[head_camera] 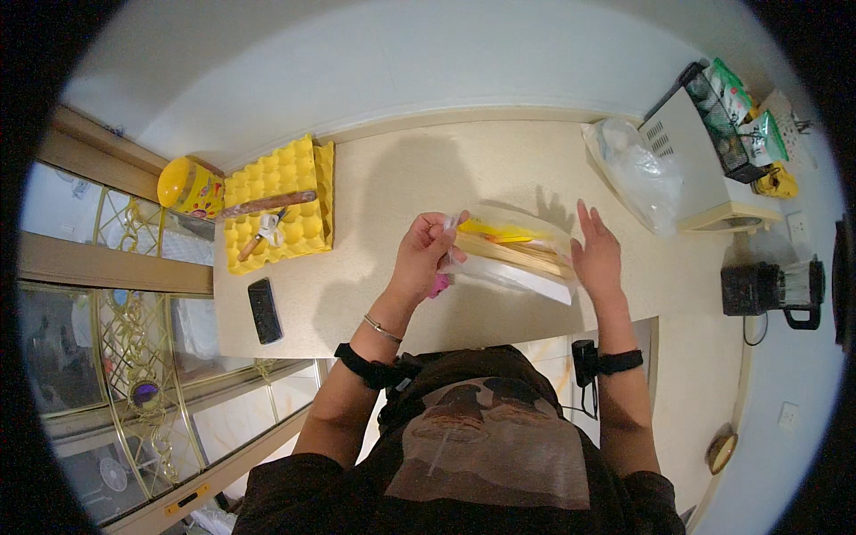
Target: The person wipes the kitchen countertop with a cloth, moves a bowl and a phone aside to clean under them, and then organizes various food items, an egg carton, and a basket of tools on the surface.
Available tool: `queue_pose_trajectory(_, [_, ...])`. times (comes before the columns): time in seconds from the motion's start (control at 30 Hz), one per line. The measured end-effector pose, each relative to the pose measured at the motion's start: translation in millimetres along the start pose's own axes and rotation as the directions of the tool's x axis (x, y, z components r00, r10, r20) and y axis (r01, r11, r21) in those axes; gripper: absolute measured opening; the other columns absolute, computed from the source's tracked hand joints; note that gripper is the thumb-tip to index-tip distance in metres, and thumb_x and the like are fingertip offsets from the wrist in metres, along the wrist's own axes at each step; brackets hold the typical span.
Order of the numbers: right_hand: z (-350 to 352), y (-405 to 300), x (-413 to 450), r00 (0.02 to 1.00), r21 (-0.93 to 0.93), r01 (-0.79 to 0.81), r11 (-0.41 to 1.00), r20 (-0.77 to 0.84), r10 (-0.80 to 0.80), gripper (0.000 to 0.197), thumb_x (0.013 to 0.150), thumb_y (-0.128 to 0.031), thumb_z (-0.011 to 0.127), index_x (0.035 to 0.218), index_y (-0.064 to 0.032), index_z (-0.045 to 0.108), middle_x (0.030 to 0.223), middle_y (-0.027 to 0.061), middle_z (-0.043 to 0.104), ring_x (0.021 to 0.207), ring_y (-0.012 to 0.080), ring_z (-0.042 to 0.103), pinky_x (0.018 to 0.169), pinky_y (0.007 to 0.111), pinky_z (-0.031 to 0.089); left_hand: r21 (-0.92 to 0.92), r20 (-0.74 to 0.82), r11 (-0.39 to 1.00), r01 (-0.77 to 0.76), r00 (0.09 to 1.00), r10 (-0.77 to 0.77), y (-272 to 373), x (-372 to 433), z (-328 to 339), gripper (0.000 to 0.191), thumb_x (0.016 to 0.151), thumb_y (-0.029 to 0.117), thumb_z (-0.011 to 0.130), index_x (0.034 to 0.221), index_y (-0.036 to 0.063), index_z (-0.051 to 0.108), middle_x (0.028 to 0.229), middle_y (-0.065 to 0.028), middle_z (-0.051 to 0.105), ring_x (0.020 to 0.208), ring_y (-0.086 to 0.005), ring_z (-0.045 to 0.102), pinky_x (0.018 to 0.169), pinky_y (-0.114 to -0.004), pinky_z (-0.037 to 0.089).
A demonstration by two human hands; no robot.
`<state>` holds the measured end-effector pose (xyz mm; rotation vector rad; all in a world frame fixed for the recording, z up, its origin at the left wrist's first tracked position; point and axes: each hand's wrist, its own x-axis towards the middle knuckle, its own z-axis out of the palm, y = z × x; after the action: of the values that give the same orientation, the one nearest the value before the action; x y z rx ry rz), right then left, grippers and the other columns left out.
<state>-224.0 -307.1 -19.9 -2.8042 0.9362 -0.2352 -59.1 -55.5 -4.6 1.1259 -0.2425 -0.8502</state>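
Note:
My left hand point(431, 247) grips one end of a clear plastic bag point(501, 271), its fingers bunched around the gathered film. Inside the bag lie thin wooden sticks point(528, 255) and something yellow point(501, 238), seen through the plastic. A white strip shows along the bag's near side. My right hand point(597, 251) is at the bag's other end with fingers spread; whether it touches the bag is hard to tell. Just below my left hand a small pink thing point(439, 286) shows, partly hidden.
Yellow egg trays point(274, 170) hold a brown stick point(267, 204) and a small wooden-handled tool point(251, 246). Around them are a yellow-lidded jar point(190, 187) and a black phone point(265, 311). At right are a plastic bag point(635, 174), a white appliance point(689, 147) and a blender point(769, 291).

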Motion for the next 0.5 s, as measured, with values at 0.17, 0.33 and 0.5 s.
queue_pose_trajectory(0.17, [-1.2,11.2,-3.3,0.994,0.173,-0.014,0.985,0.109,-0.005,0.055,0.080,-0.023,0.066,0.132,-0.0120,0.050,0.123,0.0205,0.056,0.112,0.0334,0.055,0.094,0.038,0.044,0.011,0.001,1.000,0.002,1.000,-0.002,-0.7,2.8,-5.4,0.011,0.094,0.008,0.050,0.104,0.0065,0.045,0.119,-0.0087,0.062,0.066,-0.0062,0.060,0.049,-0.018,0.038])
queue_pose_trajectory(0.33, [19.1,18.3,3.2,0.999,0.143,0.004,0.990,0.037,-0.009,0.023,0.082,-0.022,0.062,0.098,-0.0069,0.067,0.100,0.0144,0.065,0.091,0.0327,0.062,0.081,0.041,0.049,0.038,0.099,0.993,-0.116,0.989,0.111,-4.0,17.7,-19.1,0.012,0.095,0.006,0.048,0.107,0.0066,0.046,0.129,-0.0144,0.054,0.069,-0.0110,0.062,0.061,-0.022,0.051])
queue_pose_trajectory(0.5, [14.0,18.3,23.2,0.998,0.194,-0.038,0.980,-0.044,0.047,0.017,0.085,-0.018,0.058,0.092,-0.0041,0.066,0.096,0.0170,0.064,0.089,0.0336,0.061,0.076,0.040,0.049,0.084,0.014,0.993,-0.085,0.996,0.084,20.2,10.7,-2.2,0.012,0.095,0.007,0.048,0.107,0.0068,0.046,0.124,-0.0088,0.059,0.067,-0.0077,0.061,0.052,-0.019,0.041])
